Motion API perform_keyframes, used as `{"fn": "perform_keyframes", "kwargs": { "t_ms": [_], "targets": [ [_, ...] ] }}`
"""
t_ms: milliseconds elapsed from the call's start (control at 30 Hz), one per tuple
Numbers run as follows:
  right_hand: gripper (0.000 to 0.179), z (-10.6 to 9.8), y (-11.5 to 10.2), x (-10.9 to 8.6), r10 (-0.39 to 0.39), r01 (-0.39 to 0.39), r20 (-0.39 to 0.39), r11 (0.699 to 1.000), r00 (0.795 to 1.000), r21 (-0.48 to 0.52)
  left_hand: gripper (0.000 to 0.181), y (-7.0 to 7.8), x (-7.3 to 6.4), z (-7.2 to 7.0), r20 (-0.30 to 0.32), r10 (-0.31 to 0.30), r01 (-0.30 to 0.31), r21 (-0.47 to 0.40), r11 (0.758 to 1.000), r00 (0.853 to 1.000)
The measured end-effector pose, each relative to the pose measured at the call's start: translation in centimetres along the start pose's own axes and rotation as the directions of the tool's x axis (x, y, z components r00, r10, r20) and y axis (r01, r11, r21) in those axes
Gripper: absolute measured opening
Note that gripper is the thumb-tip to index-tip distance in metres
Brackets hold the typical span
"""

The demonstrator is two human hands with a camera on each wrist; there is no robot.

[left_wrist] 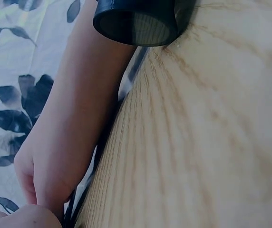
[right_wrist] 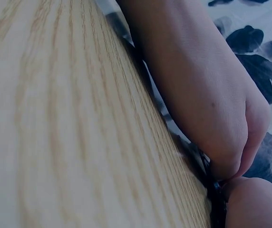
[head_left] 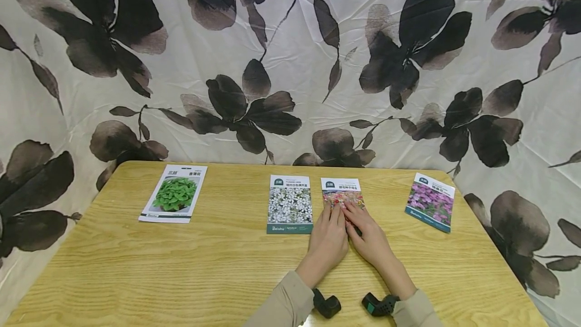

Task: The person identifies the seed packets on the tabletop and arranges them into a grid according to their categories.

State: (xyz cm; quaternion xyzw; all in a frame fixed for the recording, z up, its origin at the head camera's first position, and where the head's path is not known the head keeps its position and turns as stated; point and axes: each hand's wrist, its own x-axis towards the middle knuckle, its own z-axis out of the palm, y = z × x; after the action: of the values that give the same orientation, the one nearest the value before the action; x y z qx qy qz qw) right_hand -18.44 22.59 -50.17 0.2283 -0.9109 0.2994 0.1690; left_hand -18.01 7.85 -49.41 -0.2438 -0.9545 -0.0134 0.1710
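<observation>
In the head view, a seed packet (head_left: 341,187) with a mixed-flower picture lies on the table right of centre, its lower part hidden under both hands. My left hand (head_left: 329,236) rests on its left side, fingers stretched forward over the flowers. Beside it my right hand (head_left: 369,236) lies on the right side, its fingers extended and meeting the left fingertips. A white-flower seed packet (head_left: 289,205) lies flat just left of my left hand. Both wrist views show the two hands close together, low over the wooden surface; the packets are out of sight there.
A green-leaf seed packet (head_left: 173,194) lies at the far left, slightly tilted. At the far right is a purple-flower seed packet (head_left: 429,202), turned at an angle. Everything lies on a wood-grain table (head_left: 181,271). Behind hangs a floral cloth (head_left: 317,110). Dark devices are worn on both wrists.
</observation>
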Motion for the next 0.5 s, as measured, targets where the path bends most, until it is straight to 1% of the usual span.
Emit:
{"fn": "perform_keyframes", "kwargs": {
  "t_ms": [167, 300, 400, 500],
  "targets": [
    [0.040, 0.02, -0.08, -0.06, -0.010, 0.011, -0.029, 1.000, 1.000, 0.010, 0.048, -0.04, -0.05, -0.07, -0.025, -0.002, 0.002, -0.017, 1.000, 1.000],
    [0.038, 0.03, -0.12, -0.13, -0.054, 0.057, -0.093, 0.998, 0.994, 0.026, 0.047, -0.09, -0.13, -0.02, -0.058, 0.011, -0.012, -0.019, 1.000, 0.998],
    [0.037, 0.04, -0.08, -0.17, -0.104, 0.110, -0.148, 0.993, 0.983, 0.030, 0.044, -0.15, -0.22, 0.00, -0.114, 0.025, -0.028, -0.025, 0.999, 0.993],
    [0.037, 0.04, -0.02, -0.28, -0.141, 0.145, -0.194, 0.989, 0.971, 0.010, 0.041, -0.20, -0.28, 0.07, -0.185, 0.039, -0.049, -0.050, 0.998, 0.982]
  ]
}}
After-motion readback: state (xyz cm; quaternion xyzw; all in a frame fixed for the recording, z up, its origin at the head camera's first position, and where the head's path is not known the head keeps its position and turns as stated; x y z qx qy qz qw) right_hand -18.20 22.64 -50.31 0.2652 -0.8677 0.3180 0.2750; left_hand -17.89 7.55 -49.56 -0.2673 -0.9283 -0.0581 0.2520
